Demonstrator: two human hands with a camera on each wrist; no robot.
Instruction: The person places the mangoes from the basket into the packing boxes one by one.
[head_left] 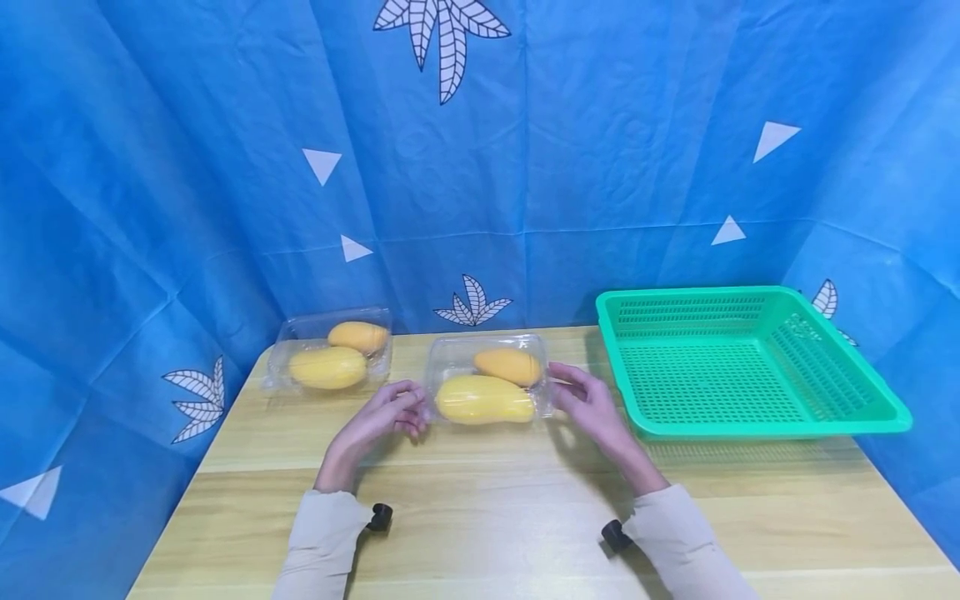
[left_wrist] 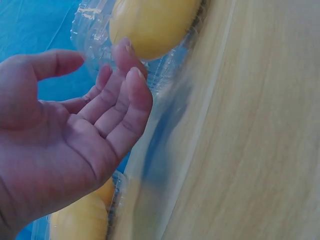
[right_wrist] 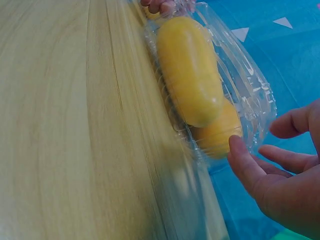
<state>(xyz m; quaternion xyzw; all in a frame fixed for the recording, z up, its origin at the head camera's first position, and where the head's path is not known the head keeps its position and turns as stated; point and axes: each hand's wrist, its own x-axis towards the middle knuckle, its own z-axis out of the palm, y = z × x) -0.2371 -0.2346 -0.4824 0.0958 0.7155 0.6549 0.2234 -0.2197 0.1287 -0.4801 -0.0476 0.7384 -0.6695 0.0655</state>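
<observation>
A clear plastic box lies near the back of the table, with a long yellow fruit and a smaller orange-yellow fruit inside. My left hand is at the box's left end, fingers loosely bent and thumb apart from them. At the right end is my right hand, its fingertips right by the plastic edge. In the right wrist view, that hand's thumb and fingers are spread beside the box's end, not curled round it.
Left of the hands, a second clear box holds two similar fruits. A green perforated basket stands on the right of the wooden table. Blue curtain hangs behind the table and along both sides.
</observation>
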